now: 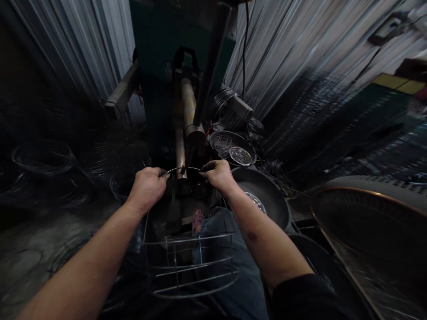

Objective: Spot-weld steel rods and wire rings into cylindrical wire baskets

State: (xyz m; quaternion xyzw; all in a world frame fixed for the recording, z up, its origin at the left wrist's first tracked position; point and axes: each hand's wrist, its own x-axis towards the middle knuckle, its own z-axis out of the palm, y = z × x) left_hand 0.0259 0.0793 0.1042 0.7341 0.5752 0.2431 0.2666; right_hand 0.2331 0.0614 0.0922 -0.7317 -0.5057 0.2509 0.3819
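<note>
Wire in a shallow arc, the curved wire spans the gap between the person's two hands, crossing at the tip of the lower copper-coloured rod; whether it touches, I cannot tell. The left hand pinches its left end and the right hand its right, each grip closed between thumb and fingers. Nearer, a wire basket hangs below them, above the knee; its join to the arc is unclear. To the right sits a wide black pan. To do this well, I'd hold both ends level and steady, keep fingertips clear of the rod, and stop the basket swinging.
</note>
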